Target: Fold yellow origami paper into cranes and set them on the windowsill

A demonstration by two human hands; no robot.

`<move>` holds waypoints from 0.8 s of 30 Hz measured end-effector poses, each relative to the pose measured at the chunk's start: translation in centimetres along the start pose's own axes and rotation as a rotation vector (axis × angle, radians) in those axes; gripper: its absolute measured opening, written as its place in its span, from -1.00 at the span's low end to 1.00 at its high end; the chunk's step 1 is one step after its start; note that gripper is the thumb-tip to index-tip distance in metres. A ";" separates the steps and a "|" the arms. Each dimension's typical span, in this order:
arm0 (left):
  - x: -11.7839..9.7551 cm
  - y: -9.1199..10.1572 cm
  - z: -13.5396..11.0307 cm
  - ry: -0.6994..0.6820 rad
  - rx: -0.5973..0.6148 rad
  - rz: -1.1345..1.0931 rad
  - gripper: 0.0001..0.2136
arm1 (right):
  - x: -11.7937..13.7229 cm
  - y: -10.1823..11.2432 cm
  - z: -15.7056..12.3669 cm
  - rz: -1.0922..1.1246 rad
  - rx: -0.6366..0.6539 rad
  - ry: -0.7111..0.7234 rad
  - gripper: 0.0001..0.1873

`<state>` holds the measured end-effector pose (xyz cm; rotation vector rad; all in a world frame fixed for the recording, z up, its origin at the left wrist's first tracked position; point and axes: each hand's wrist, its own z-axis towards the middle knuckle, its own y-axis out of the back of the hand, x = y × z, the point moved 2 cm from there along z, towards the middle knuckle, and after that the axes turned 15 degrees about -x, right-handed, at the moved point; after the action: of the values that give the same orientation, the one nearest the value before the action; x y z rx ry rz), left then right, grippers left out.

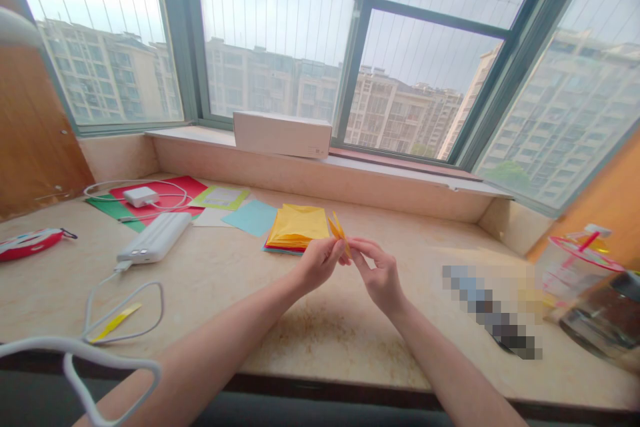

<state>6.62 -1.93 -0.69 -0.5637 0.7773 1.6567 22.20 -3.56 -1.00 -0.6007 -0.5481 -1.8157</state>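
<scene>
Between my two hands is a small folded piece of yellow paper [339, 229], held up above the stone counter. My left hand [321, 260] is closed on its lower left side, thumb on top. The fingertips of my right hand [377, 273] pinch its right edge. Just behind and to the left lies a stack of folded yellow paper [300, 223], with red and blue sheets showing beneath it. My left hand partly covers the stack's front right corner. The lower part of the held paper is hidden by my fingers.
Left of the stack lie a light blue sheet [251, 217], a red sheet [173, 191], a white power bank [156, 237] with a cable, a charger [141, 197] and a red pouch [31, 243]. A lidded cup [575, 267] stands right; a white box [281, 135] rests on the sill.
</scene>
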 end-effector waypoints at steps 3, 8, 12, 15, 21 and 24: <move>-0.1 0.1 0.0 -0.013 0.014 0.008 -0.52 | 0.1 -0.1 0.1 0.026 0.029 0.019 -0.84; 0.3 -0.1 0.0 0.010 0.025 -0.048 -0.52 | -0.2 -0.4 0.1 0.141 0.031 -0.102 -0.84; 0.6 -0.1 -0.1 0.010 0.045 -0.048 -0.53 | -0.5 -0.4 0.0 0.150 0.040 -0.180 -0.80; 0.6 -0.1 -0.2 -0.009 0.055 -0.015 -0.56 | -0.6 -0.3 -0.1 0.100 0.030 -0.184 -0.77; 0.5 -0.7 -0.4 -0.019 0.063 0.028 -0.66 | -0.7 0.0 0.0 -0.073 -0.074 -0.079 -0.73; 0.3 -0.8 -0.5 -0.036 0.049 0.034 -0.72 | -0.6 -0.2 0.0 -0.090 -0.063 -0.032 -0.73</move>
<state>7.30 -2.01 -1.36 -0.4871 0.8033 1.6701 22.20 -3.05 -1.37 -0.6584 -0.5484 -1.9169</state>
